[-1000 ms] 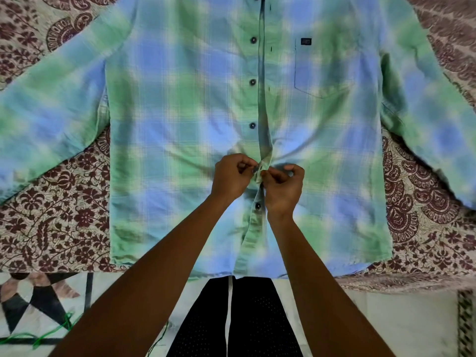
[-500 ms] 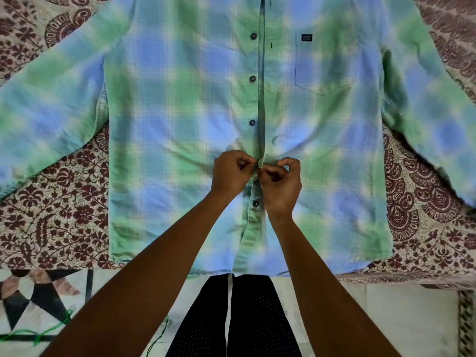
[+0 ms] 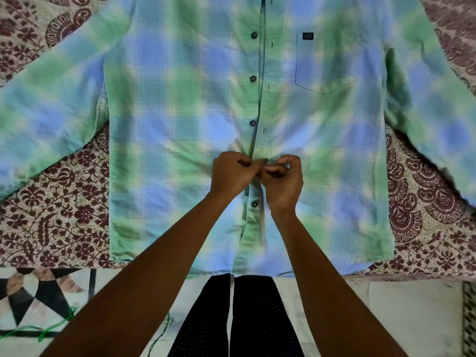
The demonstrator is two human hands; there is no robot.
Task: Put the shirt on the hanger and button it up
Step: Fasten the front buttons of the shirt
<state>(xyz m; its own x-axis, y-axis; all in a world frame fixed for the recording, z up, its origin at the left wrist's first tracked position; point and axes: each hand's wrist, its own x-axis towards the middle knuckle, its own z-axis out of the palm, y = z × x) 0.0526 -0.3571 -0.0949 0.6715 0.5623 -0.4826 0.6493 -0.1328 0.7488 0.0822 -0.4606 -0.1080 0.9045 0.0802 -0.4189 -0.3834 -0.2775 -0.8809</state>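
A green and blue plaid shirt point(image 3: 180, 104) lies flat, front up, on a patterned bedspread, sleeves spread to both sides. Dark buttons run down its placket; three above my hands sit beside their unfastened buttonholes, and one button point(image 3: 255, 204) shows below my hands. My left hand point(image 3: 231, 176) pinches the left edge of the placket. Pressed against it, my right hand point(image 3: 282, 181) pinches the right edge. The button between my fingers is hidden. No hanger is visible; the collar lies out of frame.
The maroon floral bedspread point(image 3: 56, 217) covers the bed, whose near edge runs just below the shirt hem. Patterned floor tiles point(image 3: 31, 300) and a green cord point(image 3: 51, 328) lie at the lower left. My dark trousers point(image 3: 237, 318) stand against the bed edge.
Both hands stay at the same placket spot, with the fingers of my right hand shifting slightly as they work the fabric. The shirt has not moved.
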